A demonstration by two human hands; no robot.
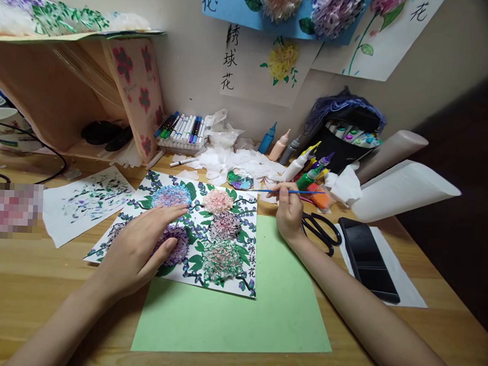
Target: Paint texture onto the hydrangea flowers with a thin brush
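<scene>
Pinching the brush (310,192) with right fingers (284,194) toward the counter's (24,292) back edge, holding left fingers (170,212) apart from the thumb over the picture (197,222), probably loading paint (240,178), next needing careful strokes.

I am reading Chinese characters (229,58) on four sheets.
绣球花 (252,261) is running down the right side of the flower painting (197,232) and repeating on the white wall sheet (252,78), top character partly blacked; 花 (209,1) is standing on the blue sheet (235,14) and the right-hand sheet (379,54).

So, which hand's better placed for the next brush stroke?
Right, probably: the right hand holds the brush, tip near the palette. The left hand lies over the painting, no tool showing.
</scene>
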